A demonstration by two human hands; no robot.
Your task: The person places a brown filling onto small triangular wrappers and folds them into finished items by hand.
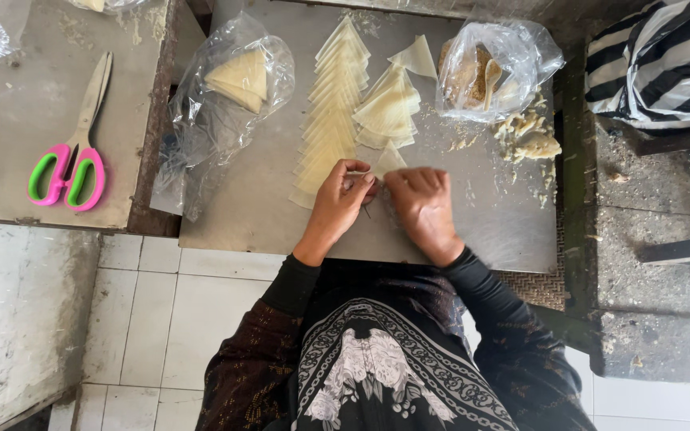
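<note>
My left hand [339, 199] and my right hand [421, 206] meet over the metal board [241, 199], fingers closed together on a small pale dough wrapper [389, 160] between them. Just beyond my hands lies a long overlapping row of triangular wrappers [331, 104] and a smaller fanned pile of wrappers [389, 108]. What is inside the folded piece is hidden by my fingers.
A clear bag with more wrappers [237, 76] lies at the board's left. A plastic bag of filling with a spoon [485, 72] and a loose lump of filling [529, 140] sit at the right. Pink-and-green scissors [69, 164] rest on the left table. Striped cloth [656, 60] is far right.
</note>
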